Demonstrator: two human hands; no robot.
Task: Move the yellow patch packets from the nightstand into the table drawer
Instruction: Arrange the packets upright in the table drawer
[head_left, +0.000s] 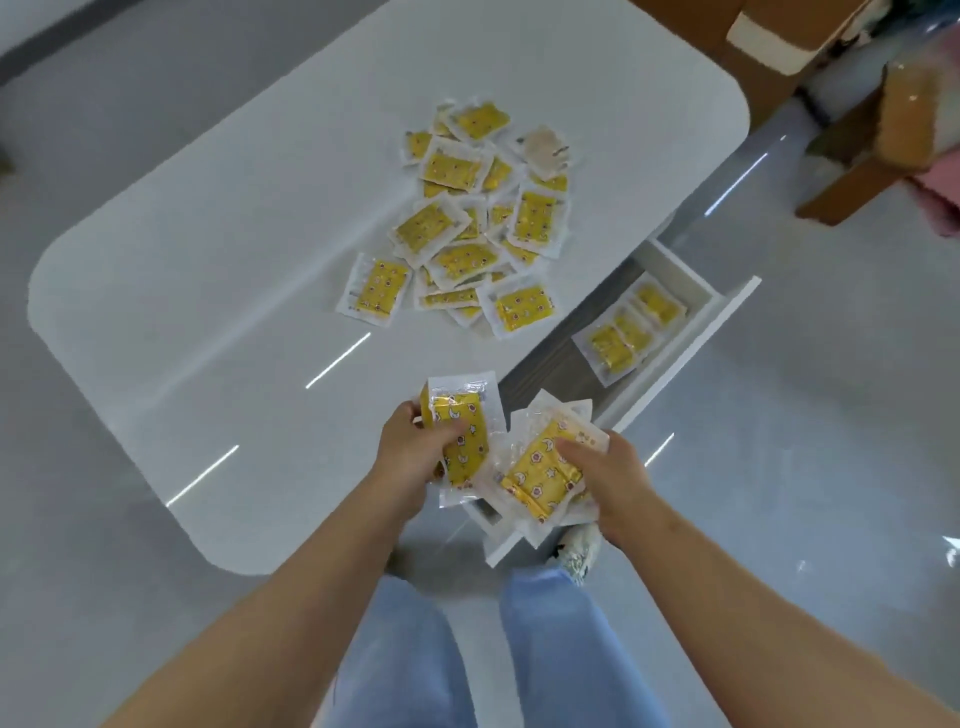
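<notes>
Left hand (415, 447) is gripping a small stack of yellow patch packets (462, 441), thumb on top and fingers curled round the far edge, held just left of the near end of the open drawer (696, 343). Right hand (608, 478) is gripping its own messy bunch of packets (540, 478), fingers wrapped over the top, right above the drawer's near end. The two bunches touch in the middle.

Further along the drawer, toward its far end, there's a short overlapping row of packets (628, 332) already lying inside, flat against the dark bottom.

Left of the drawer and a bit further away, the main pile (478, 223) sits loose on the white table (234, 260), packets overlapping every which way, mostly yellow side up, with one pale one at the far edge of the heap.

Below the drawer's near end you can see light blue jeans (405, 649) and one patterned shoe (576, 551) on the grey floor. Well beyond the drawer's far end, some wooden furniture (857, 171), too blurry to identify.
</notes>
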